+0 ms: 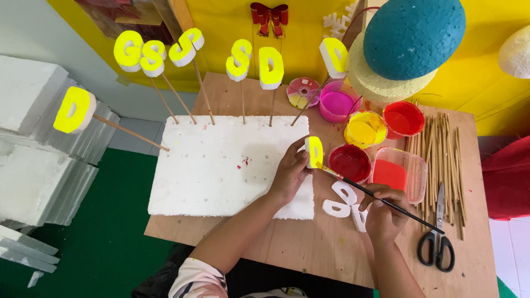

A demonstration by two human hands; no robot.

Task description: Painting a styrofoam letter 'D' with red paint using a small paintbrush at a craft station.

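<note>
Right hand angling paintbrush onto foam letter

Foam slab on table, sticks with letters stuck along its far edge. Paint cups right of slab; skewers, scissors farther right (loose letters before cups).
</note>
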